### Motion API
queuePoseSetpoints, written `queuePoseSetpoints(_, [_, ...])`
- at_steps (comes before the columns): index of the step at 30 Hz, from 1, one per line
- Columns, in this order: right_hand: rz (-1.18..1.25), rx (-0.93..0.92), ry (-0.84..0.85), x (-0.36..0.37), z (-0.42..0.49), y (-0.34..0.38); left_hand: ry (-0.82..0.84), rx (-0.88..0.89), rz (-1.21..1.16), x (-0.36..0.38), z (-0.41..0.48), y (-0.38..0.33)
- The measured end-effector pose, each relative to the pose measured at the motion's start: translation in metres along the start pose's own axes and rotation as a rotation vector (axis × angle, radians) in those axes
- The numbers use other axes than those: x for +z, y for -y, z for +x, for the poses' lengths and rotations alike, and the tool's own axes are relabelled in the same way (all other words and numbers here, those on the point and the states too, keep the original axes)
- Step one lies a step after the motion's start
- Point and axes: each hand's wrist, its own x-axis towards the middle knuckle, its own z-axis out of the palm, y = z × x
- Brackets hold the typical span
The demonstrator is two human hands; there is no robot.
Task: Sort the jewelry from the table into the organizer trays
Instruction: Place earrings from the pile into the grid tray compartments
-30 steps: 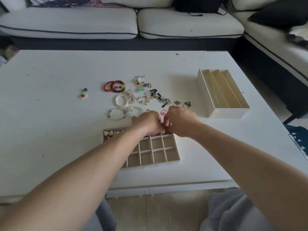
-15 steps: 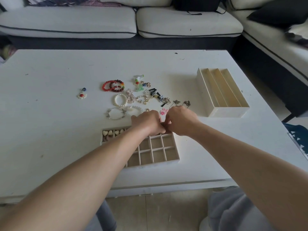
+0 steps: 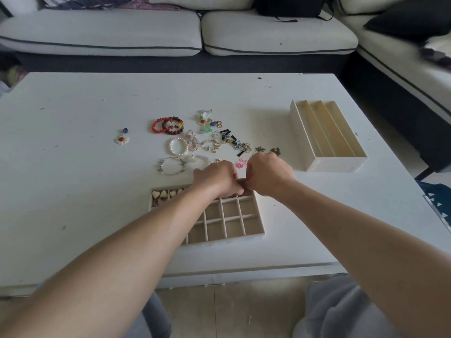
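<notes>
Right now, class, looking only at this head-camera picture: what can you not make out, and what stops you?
Whether the left hand and right hand hold anything: head view, their backs hide the fingertips.
Middle compartments of the grid tray: head view, under the left forearm.
Single pieces in the earring heap: head view, too small.
Black bag on the sofa: head view, cut by the top edge.

no legible text, labels or numbers — none on any surface
</notes>
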Motion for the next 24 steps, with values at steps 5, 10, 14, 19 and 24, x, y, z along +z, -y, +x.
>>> queuePoseSetpoints(5, [0.044,-0.005,0.013,-0.004,0.000,-0.003,0.031,-0.009,-0.030,-0.002,0.001,0.000])
queuePoseSetpoints(10, [-0.111,-0.103,-0.059,0.002,-0.001,0.002,0.042,-0.002,-0.013,-0.004,-0.001,-0.002])
queuePoseSetpoints(14, [-0.161,-0.098,-0.054,0.001,-0.001,0.004,0.032,-0.015,-0.018,-0.003,0.000,-0.002])
queuePoseSetpoints(19, [-0.334,-0.192,-0.040,0.000,-0.014,0.013,0.034,0.002,0.005,-0.002,0.001,-0.001])
queuePoseSetpoints(24, [-0.402,-0.260,-0.032,-0.002,-0.021,0.017,0.040,-0.007,0.019,-0.003,0.003,0.000])
